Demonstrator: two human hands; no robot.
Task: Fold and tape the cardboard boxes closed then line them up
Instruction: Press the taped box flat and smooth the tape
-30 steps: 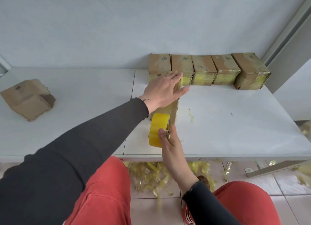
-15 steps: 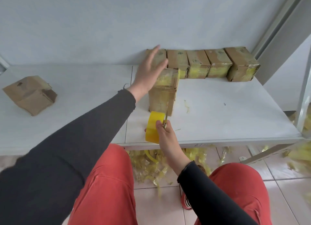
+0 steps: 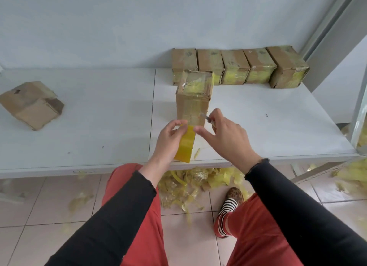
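The left hand (image 3: pixel 168 140) grips the tape roll (image 3: pixel 185 144) just below the upright box (image 3: pixel 193 98); the right hand (image 3: pixel 226 136) pinches a cutter (image 3: pixel 207 118) at the box's near right edge, nearer the tape strip

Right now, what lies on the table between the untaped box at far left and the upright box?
Nothing: bare white table separates untaped box from upright box, head view.
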